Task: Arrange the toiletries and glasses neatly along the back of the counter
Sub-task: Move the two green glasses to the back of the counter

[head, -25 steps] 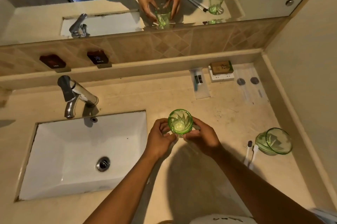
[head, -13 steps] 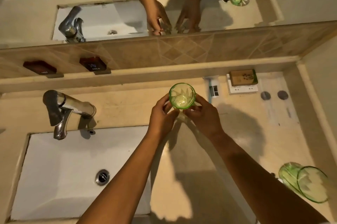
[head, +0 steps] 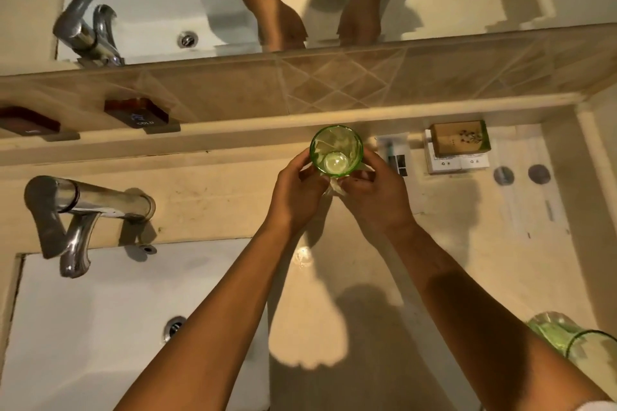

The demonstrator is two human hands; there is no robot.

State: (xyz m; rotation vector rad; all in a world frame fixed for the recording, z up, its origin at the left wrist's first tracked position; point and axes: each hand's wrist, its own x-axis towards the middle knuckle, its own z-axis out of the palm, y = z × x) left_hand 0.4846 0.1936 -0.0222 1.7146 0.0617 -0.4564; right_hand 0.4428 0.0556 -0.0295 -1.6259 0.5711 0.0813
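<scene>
An upright green glass (head: 336,150) stands close to the back ledge of the beige counter (head: 467,253). My left hand (head: 297,191) and my right hand (head: 374,191) grip its lower part from either side, fingers curled round the base. A second green glass (head: 577,347) sits at the front right, cut off by the frame edge. A white sachet (head: 394,153) with a dark label lies just right of the held glass. Further right, a brown soap box (head: 459,138) rests on white packets (head: 457,163) against the back ledge.
A chrome faucet (head: 76,213) stands at the left behind the white sink (head: 100,327). Two dark hot/cold plaques (head: 137,113) sit on the ledge. Two round grey marks (head: 521,174) show on the counter at the right. The mirror above reflects my hands.
Both hands carried the green glass away from me, from mid-counter to the back ledge beside the white sachet. The view moved forward and tilted down.
</scene>
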